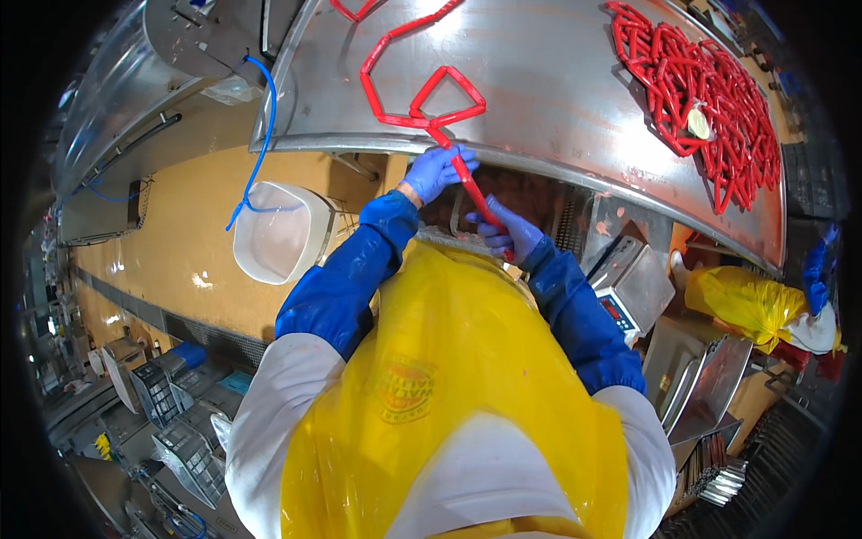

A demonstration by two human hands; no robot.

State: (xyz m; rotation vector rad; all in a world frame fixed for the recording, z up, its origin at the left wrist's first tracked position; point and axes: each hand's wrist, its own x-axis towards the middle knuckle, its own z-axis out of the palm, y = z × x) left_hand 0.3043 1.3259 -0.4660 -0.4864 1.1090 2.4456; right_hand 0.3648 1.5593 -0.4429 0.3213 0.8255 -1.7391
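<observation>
Red sausage links, one long jointed chain, trail off the edge of the curved steel table into both gloved hands. Left hand closes its fingers round the chain at the rim; right hand grips it lower, over the yellow apron. One large tangled red pile lies further right. One white tub and one scale sit below.

Sausage chain runs off the top edge; end perhaps hidden.
</observation>
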